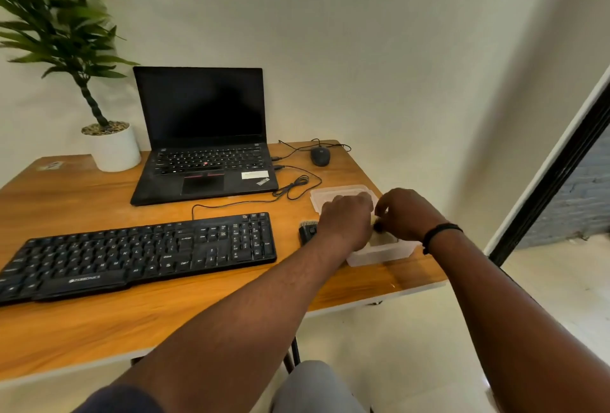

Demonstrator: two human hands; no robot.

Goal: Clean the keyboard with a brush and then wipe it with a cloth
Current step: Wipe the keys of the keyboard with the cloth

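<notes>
While both my hands reach into clear tub [379, 256] at table [99, 330] rt edge | L hand [346, 219] & R hand [407, 213]: curled, grip unclear | keyboard [138, 257] lies left | brush [307, 232] just beside tub

On the wooden table [82, 323], the black external keyboard [138, 254] lies before me to the left, the open black laptop [204, 162] behind it. A white potted plant [114, 148] stands left of the laptop, a dark mouse [320, 156] right. My hands meet over the clear plastic container [379, 256], right of the keyboard.
</notes>
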